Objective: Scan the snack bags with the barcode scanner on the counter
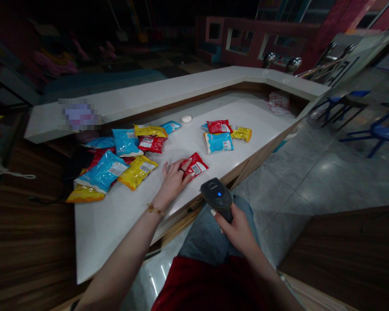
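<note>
A red snack packet (pixel 197 166) lies near the front edge of the white desk, its barcode label facing up. At its left end, the thumb and fingers of my left hand (pixel 175 176) are closed on it, and the packet still rests on the desk. My right hand (pixel 235 224) is wrapped round the handle of a dark barcode scanner (pixel 216 193), which shows a lit blue light. The scanner is held in front of the desk edge, to the right of the packet and apart from it.
To the left lies a pile of blue (pixel 105 170), yellow (pixel 138 172) and red snack packets. A smaller group with a blue packet (pixel 218 142) sits at the right. Behind them are a white oval object (pixel 186 119) and a raised counter ledge (pixel 181 84). Blue stools (pixel 381 131) stand right.
</note>
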